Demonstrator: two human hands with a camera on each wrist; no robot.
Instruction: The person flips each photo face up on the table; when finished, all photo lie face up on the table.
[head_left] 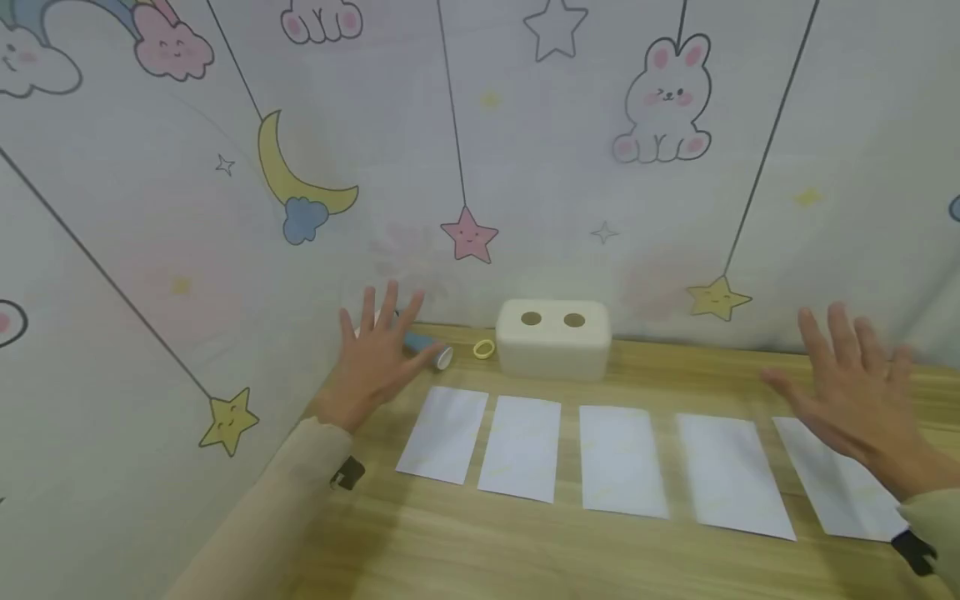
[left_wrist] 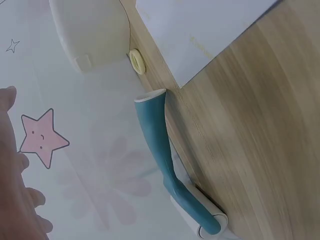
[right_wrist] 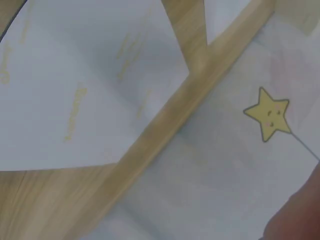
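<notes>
My left hand (head_left: pixel 375 358) hovers with spread fingers at the left side of the table, holding nothing. Behind it lies a lint roller with a blue handle (left_wrist: pixel 157 135), partly hidden by the hand in the head view. My right hand (head_left: pixel 855 396) is raised at the right, fingers apart, above the rightmost white sheet (head_left: pixel 836 492). Several white paper sheets (head_left: pixel 621 462) lie in a row on the wooden table (head_left: pixel 480 550). Faint yellow lettering shows on a sheet (right_wrist: pixel 100 75) in the right wrist view.
At the back of the table stands a white box (head_left: pixel 553 346) with two round holes on top. A small yellow ring (head_left: pixel 483 349), perhaps a roll of tape, lies left of it. A printed cloth (head_left: pixel 405 125) with stars and rabbits hangs behind and along the left.
</notes>
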